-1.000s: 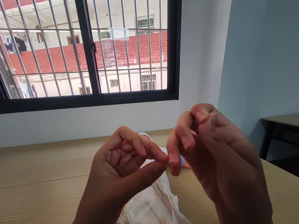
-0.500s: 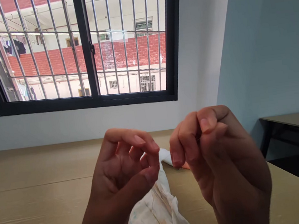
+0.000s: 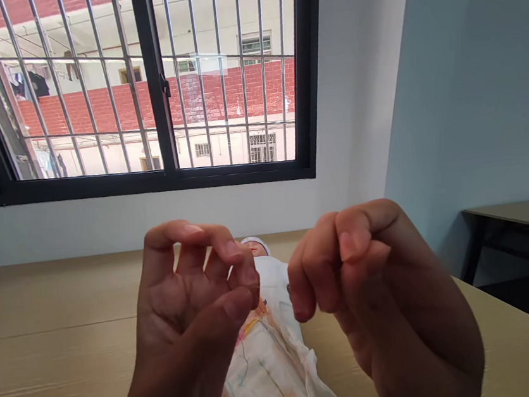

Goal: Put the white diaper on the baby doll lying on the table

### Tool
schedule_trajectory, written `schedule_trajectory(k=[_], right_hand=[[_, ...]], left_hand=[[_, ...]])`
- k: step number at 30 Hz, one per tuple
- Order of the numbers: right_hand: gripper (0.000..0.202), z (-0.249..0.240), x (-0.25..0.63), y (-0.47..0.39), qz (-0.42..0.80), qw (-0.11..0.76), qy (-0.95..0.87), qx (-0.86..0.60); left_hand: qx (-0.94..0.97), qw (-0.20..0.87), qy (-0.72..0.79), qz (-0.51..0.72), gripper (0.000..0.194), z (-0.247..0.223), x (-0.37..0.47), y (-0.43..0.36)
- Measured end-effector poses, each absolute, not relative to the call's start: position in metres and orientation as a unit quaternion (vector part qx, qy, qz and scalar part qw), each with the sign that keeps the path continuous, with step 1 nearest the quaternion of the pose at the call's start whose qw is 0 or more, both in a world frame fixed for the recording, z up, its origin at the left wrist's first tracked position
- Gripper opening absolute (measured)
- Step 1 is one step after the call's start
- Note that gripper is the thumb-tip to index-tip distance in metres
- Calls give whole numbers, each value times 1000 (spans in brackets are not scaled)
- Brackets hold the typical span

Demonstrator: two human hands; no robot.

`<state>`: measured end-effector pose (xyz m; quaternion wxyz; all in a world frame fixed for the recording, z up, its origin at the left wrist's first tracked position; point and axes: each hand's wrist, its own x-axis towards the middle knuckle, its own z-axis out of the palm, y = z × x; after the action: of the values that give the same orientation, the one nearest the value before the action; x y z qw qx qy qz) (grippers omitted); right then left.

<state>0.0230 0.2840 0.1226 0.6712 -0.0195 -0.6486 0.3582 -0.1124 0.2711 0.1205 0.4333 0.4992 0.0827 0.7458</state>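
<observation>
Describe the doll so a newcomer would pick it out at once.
Find the barred window; below it is the wooden table. On that lies the doll, seen between the left hand and the right hand. Brown-stained white cloth and a capped head at the far end set it apart from the plain table.

Two bare hands, uncovered down to the wrists at the lower edge.
The left hand (image 3: 193,308) has slim fingers with rounded tips, smooth nails and a broad thumbnail (image 3: 236,305) – fine creases run across its palm (image 3: 174,304). The right hand (image 3: 395,298) shows rounded knuckles, a small oval nail on the index finger (image 3: 352,236) and a thumb (image 3: 373,275) narrowing toward its tip – shadow dulls the finer skin lines along its wrist (image 3: 428,380).
</observation>
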Motion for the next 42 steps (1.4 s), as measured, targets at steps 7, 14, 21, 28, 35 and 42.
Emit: schedule_trajectory(k=[7,14,21,28,35,42], right_hand=[[16,123,21,283,339,680,-650,-33],[15,123,18,283,306,707,-637,-29],[14,123,19,287,290,707,-644,-35],[12,119,14,283,266,699,-663,-37],[10,115,8,284,143,705,-690,-81],[10,115,14,281,-93,661,-724,-177]], left_hand=[[473,452,80,753,39,123,-115,271],[487,451,70,745,40,120,-115,269],[508,448,43,734,36,119,-116,270],[527,414,21,742,37,117,-120,270],[515,398,44,758,40,120,-121,266],[483,361,121,788,36,125,-116,266]])
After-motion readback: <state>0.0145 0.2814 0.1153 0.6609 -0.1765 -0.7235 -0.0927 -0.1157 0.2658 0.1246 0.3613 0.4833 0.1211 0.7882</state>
